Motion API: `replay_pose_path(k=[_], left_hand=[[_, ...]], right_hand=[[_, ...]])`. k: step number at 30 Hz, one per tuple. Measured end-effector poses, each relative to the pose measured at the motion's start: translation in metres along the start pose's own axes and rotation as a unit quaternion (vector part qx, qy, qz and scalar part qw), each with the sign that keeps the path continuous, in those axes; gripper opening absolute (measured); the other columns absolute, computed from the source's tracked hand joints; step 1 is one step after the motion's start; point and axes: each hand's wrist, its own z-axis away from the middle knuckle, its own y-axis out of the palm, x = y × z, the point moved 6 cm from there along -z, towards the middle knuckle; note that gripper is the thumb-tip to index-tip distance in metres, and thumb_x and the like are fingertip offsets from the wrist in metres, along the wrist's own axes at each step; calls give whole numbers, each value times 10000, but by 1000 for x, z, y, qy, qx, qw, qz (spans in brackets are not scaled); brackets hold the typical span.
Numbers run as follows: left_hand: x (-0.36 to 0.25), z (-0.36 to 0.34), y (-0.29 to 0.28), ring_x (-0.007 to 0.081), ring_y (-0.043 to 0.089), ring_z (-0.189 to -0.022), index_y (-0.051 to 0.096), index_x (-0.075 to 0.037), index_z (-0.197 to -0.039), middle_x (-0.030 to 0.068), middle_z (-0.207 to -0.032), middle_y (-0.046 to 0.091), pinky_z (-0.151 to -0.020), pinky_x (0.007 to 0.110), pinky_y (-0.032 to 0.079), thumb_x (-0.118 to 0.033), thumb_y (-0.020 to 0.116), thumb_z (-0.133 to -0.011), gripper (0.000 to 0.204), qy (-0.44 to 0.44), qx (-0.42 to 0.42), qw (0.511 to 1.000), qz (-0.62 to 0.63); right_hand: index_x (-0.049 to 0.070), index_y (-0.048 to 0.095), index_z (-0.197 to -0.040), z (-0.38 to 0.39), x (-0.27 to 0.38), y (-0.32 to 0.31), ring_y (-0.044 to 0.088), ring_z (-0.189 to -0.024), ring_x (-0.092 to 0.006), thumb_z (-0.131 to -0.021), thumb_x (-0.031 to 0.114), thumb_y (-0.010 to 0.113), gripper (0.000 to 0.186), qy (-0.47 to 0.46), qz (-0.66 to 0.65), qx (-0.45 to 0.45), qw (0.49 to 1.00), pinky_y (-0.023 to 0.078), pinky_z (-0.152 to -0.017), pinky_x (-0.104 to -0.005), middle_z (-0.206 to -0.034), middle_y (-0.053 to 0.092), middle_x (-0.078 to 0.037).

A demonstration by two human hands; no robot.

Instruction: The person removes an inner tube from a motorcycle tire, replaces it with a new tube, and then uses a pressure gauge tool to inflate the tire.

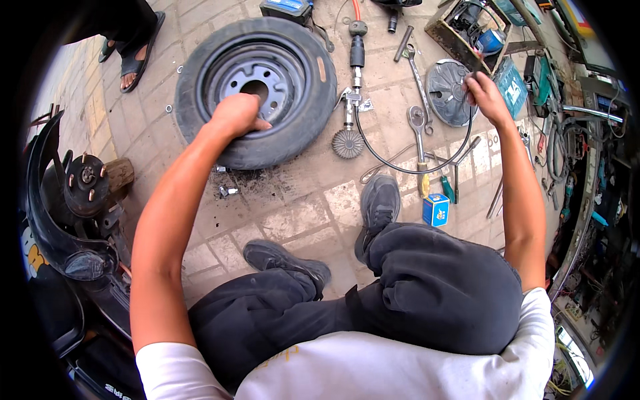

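Note:
A tyre on a steel wheel (315, 100) lies on the paving in front of me, to the left. My left hand (235, 117) reaches onto its near side, fingers curled over the rim and partly hidden, thumb stretched along the inner edge. My right hand (488, 100) is closed at the upper right, beside a round grey plastic cover (445, 93). A thin dark piece shows above its fingers, but its kind is unclear. A black hose (400, 170) curves from a tyre inflator with a gauge (348, 143) up to that hand's fingertips.
Two wrenches, a ratchet (417, 119), a screwdriver (424, 181) and a small blue box (436, 209) lie right of the inflator. A tool crate (448, 30) stands at the far right. A hub assembly (87, 180) is on the left. Another person's foot (133, 70) shows far left.

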Motion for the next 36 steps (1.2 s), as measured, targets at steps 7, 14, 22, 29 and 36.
replay_pose_path(k=[7, 14, 22, 29, 36], left_hand=[[15, 12, 49, 376, 629, -948, 628, 16, -1020, 223, -1001, 654, -822, 436, 499, -387, 774, -716, 525, -34, 66, 997, 36], [-18, 79, 40, 364, 564, -1042, 533, 32, -1180, 204, -1158, 537, -889, 438, 474, -431, 706, -779, 636, 42, -10, 997, 69], [-42, 102, 57, 314, 498, -1075, 509, 43, -1129, 164, -1079, 524, -935, 397, 394, -343, 845, -607, 731, 23, -112, 991, 76], [-51, 118, 57, 303, 505, -1062, 547, 32, -1061, 159, -1067, 551, -917, 396, 401, -278, 835, -605, 622, 35, -118, 986, 112], [-56, 121, 63, 325, 502, -1084, 567, 37, -1063, 175, -1099, 541, -933, 424, 411, -308, 811, -654, 588, 54, -113, 984, 131]], right_hand=[[-7, 561, -1180, 73, 177, -14, 500, -756, -76, -1018, 204, 435, 295, -255, -237, -92, 933, 410, -702, -207, -794, 563, -11], [-12, 582, -1147, 71, 224, 119, 608, -725, -196, -918, 159, 566, 287, -87, 185, 195, 959, 484, -679, -329, -752, 610, -132], [98, 673, -983, 19, 309, 224, 666, -778, -340, -892, 276, 565, 227, -324, 567, 232, 721, 531, -676, -445, -842, 678, -140], [95, 718, -903, 4, 372, 320, 675, -811, -320, -820, 349, 620, 284, -375, 683, 317, 540, 541, -682, -418, -870, 700, -123], [139, 729, -1019, 22, 351, 373, 683, -905, -232, -780, 238, 673, 264, -324, 741, 389, 441, 538, -733, -386, -1003, 713, -24]])
